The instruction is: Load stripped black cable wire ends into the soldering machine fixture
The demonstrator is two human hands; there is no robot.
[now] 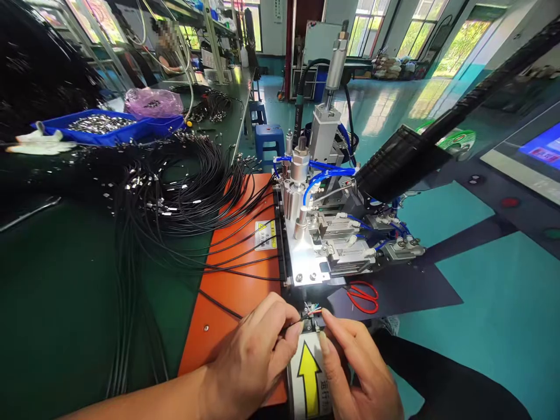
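Observation:
My left hand (265, 344) is closed, its thumb and index finger pinching a black cable (222, 304) close to its stripped end. Thin coloured wires (314, 311) fan out from that end, over a small metal fixture at the front of the machine (312, 256). At the right, my right hand (361, 364) has its index fingertip at the wire tips. Its thumb sits lower, with a gap between the two fingertips. Below the fixture, a white plate with a yellow arrow (308, 376) lies between my hands.
Red-handled scissors (364, 297) lie right of the machine. Bundled black cables (175, 192) spread over the green table and orange plate (245, 233). A blue tray (114, 137) of metal parts stands farther back. A black cylinder on an arm (398, 166) overhangs the right; a person (168, 49) sits behind.

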